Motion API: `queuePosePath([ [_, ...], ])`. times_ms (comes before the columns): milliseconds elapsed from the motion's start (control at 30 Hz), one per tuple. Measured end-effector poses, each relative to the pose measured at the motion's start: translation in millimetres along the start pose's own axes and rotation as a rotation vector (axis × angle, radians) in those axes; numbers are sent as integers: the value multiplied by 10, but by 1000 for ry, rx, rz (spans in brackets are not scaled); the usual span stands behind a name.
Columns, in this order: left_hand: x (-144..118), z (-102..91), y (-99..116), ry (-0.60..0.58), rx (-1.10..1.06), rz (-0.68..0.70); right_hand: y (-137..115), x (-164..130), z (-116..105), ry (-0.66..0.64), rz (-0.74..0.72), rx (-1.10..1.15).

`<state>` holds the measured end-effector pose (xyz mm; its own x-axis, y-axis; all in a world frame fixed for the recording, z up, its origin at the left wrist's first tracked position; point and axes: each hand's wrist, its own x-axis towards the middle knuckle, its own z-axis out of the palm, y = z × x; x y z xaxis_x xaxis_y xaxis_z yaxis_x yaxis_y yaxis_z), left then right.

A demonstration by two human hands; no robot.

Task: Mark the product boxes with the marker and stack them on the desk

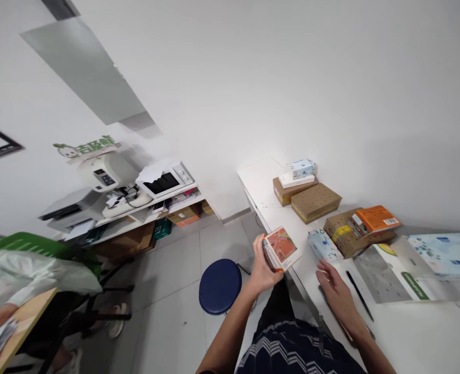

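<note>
My left hand (266,270) is wrapped around a small white-and-orange box (282,249) with a reddish picture on its face, held up in front of the table's edge. My right hand (337,291) is over the table, fingers loosely extended, holding nothing that shows. Under its wrist lies a dark, thin, flat object (346,333), mostly hidden. A black pen (359,294) lies just right of that hand. Beyond its fingertips is a blue-and-white tissue pack (324,245). An orange box (378,218) rests on a brown cardboard box (341,234) farther back.
Brown perforated boxes (316,201) stand along the wall, one topped by a white box and a tissue pack (302,169). A larger white-and-grey carton (385,272) lies at right. A blue stool (220,286) stands on the floor. At left, another person sits near a shelf with a microwave (167,179).
</note>
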<state>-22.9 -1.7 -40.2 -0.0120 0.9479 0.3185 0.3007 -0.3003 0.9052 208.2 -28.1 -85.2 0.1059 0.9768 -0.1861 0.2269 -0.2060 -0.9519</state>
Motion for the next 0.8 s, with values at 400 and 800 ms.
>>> queuePosePath([
  [400,342,243,141,-831,395,306,-272,150,111,-226,71,209],
  [800,1090,485,-438,-910,25,-104,-102,249,-33,139,152,96],
])
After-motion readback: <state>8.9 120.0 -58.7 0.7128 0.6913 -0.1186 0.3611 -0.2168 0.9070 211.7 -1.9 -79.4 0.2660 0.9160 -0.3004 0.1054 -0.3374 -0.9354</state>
